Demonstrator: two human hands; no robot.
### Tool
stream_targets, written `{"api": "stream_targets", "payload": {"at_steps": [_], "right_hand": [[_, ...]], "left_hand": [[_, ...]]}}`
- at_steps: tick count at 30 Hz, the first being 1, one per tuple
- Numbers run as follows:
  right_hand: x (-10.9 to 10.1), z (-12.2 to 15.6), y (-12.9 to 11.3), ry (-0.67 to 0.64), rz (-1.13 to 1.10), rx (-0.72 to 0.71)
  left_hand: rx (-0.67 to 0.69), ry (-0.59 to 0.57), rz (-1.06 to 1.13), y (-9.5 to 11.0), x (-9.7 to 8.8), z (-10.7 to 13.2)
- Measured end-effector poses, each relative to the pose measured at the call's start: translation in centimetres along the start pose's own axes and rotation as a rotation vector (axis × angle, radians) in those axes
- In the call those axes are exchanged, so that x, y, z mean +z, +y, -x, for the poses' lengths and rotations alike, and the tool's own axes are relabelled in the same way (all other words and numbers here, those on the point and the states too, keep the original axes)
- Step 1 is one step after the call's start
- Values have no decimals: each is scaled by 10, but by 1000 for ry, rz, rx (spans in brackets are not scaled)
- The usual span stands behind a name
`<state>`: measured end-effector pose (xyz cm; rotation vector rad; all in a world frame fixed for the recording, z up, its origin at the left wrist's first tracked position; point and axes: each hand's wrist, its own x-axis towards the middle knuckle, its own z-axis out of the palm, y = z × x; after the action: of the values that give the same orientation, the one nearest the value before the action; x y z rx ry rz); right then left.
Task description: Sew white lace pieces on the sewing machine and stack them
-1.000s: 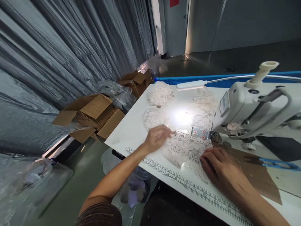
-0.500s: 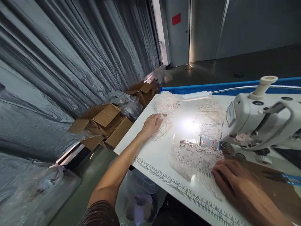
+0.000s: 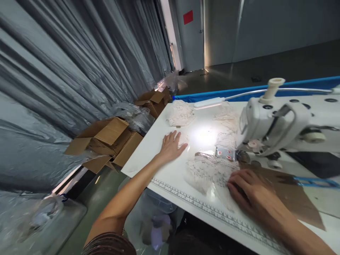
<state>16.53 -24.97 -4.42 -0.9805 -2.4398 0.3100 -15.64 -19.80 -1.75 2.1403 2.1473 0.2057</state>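
My left hand (image 3: 172, 146) lies with its fingers spread on a small white lace piece (image 3: 183, 139) at the left of the table; the palm and fingers cover part of that lace. A larger white lace piece (image 3: 209, 171) is spread out in front of the sewing machine (image 3: 265, 124). At its right edge rests my right hand (image 3: 248, 187), fingers curled and close together over the lace, fingertips partly hidden. A metal plate with red marks (image 3: 225, 153) sits between this lace and the machine head.
A heap of lace (image 3: 181, 113) sits at the table's far left corner, with more lace (image 3: 227, 118) near the machine. A white lamp (image 3: 209, 103) shines on the table. Blue scissors (image 3: 316, 182) lie at right. Cardboard boxes (image 3: 111, 131) stand left of the ruler-edged table (image 3: 148, 159).
My left hand has turned and spread its fingers over the small lace piece. My right hand stays at the edge of the larger lace. The whole view has shifted slightly.
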Motion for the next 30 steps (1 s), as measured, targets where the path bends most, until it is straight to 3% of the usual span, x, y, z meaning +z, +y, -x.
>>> {"api": "stream_targets", "payload": {"at_steps": [2,4,8,12,16,18,21,25,28,30], "right_hand": [[-5,-1,-4,-12,-34,3],[-10,-3,-4,37,-56,54],[-18,-4,2,146,-161,213],[-23,-5,2,173,-291,265],[-25,-8,-4,-32,-296,84],[-26,-9,-6,-148,-241,21],[-28,-10,-6,-174,-244,24],[-33,-10,0,-84,-372,108],[-37,-9,8,9,-419,213],[-40,-7,13,25,-421,312]], "left_hand": [[14,37,-30,-1,-2,-2],[41,160,-67,2,-5,-6],[334,299,-44,32,-10,-4],[709,253,95,78,2,14],[906,182,146,93,18,19],[944,168,136,86,18,12],[907,164,124,74,8,-2],[820,108,162,80,-2,-7],[822,38,180,94,3,-3],[835,56,162,101,8,-1]]}}
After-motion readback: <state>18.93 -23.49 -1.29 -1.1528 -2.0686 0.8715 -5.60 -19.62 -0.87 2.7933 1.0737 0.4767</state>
